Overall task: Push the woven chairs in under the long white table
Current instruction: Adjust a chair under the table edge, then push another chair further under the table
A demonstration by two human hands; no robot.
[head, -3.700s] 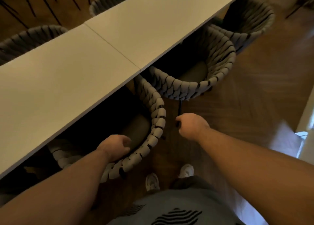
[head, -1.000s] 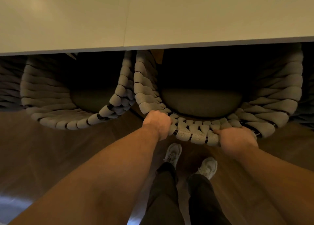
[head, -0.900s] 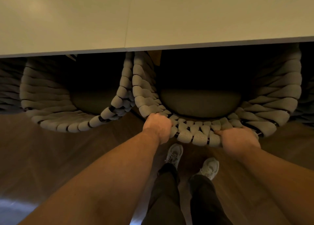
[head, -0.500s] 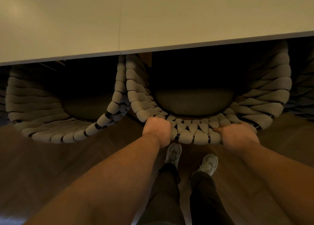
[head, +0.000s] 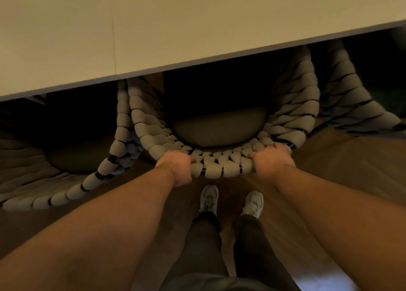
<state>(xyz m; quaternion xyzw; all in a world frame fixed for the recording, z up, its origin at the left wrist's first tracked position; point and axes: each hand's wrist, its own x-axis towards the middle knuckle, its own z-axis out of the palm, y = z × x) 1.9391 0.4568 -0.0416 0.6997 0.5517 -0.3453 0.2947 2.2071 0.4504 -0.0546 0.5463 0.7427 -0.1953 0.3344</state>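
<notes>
A grey woven chair (head: 219, 167) with a dark seat cushion stands in front of me, its front half under the long white table (head: 175, 26). My left hand (head: 178, 166) grips the top rim of its curved back on the left. My right hand (head: 271, 160) grips the same rim on the right. A second woven chair (head: 72, 189) sits to the left, touching the first one's side, partly under the table. A third woven chair (head: 349, 101) shows at the right, tucked under the table edge.
A wooden floor (head: 342, 158) runs behind the chairs. My two white shoes (head: 208, 197) stand just behind the held chair. A seam in the tabletop (head: 113, 37) runs above the gap between the left and middle chairs.
I left the left chair and took the middle chair's back rim in both hands. In the last second the view has shifted and tilted, and the left chair has slid further left in frame.
</notes>
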